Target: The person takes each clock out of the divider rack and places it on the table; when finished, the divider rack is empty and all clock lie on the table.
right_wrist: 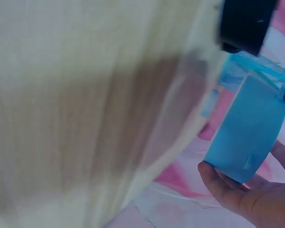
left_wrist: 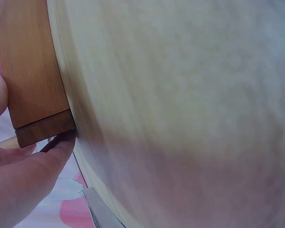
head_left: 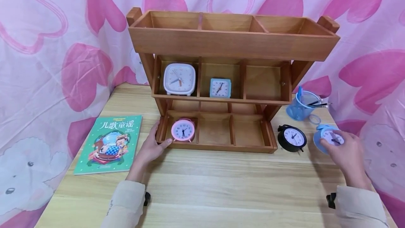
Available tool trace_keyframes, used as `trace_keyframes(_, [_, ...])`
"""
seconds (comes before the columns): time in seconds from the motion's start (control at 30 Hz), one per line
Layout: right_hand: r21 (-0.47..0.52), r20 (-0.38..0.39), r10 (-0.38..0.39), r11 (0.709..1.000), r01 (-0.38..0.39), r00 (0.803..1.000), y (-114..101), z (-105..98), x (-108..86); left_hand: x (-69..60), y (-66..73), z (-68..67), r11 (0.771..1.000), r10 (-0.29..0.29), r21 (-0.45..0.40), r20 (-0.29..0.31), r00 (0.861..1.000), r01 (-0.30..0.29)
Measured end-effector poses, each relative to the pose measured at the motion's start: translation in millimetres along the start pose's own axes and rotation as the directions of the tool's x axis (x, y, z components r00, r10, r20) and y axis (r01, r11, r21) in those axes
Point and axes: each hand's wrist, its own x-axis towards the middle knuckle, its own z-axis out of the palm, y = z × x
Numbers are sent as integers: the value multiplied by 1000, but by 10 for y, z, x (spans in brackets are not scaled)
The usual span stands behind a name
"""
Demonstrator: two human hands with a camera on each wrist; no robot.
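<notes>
A three-tier wooden shelf (head_left: 234, 45) stands on the table. Its lower left corner (left_wrist: 42, 128) is gripped by my left hand (head_left: 154, 149), with the thumb over the front edge beside a pink round alarm clock (head_left: 182, 130) in the bottom left compartment. At the far right, my right hand (head_left: 348, 154) holds a blue round alarm clock (right_wrist: 247, 128) by its sides; fingers cover part of its dial in the head view. Left of it a black round alarm clock (head_left: 292, 138) sits on the table. The middle tier bears a white clock (head_left: 179, 79) and a small light-blue square clock (head_left: 220, 88).
A green children's book (head_left: 109, 143) lies at the left of the table. Behind the blue and black clocks stands a blue mesh pen cup (head_left: 299, 106) with pens, and a tape ring (head_left: 314, 119) lies by it. A pink heart-patterned curtain (head_left: 76, 76) hangs around the table.
</notes>
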Motion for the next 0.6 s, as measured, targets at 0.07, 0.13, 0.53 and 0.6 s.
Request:
trace_keyframes(0.07, [-19, 34, -5, 1000, 5, 999, 111, 28, 60, 1, 0, 0, 1000, 3, 0, 0, 1000, -3])
trace_keyframes(0.13, [-38, 64, -31, 999, 34, 997, 200, 70, 108, 0, 6, 5, 1000, 6, 0, 3, 1000, -6])
trace_keyframes(0.53, [-69, 198, -66, 994, 81, 978, 310, 223, 172, -12, 22, -3, 1000, 6, 8, 8, 1000, -6])
trace_keyframes(0.6, [-67, 190, -68, 994, 82, 980, 252, 210, 161, -14, 16, -7, 1000, 0, 7, 8, 1000, 0])
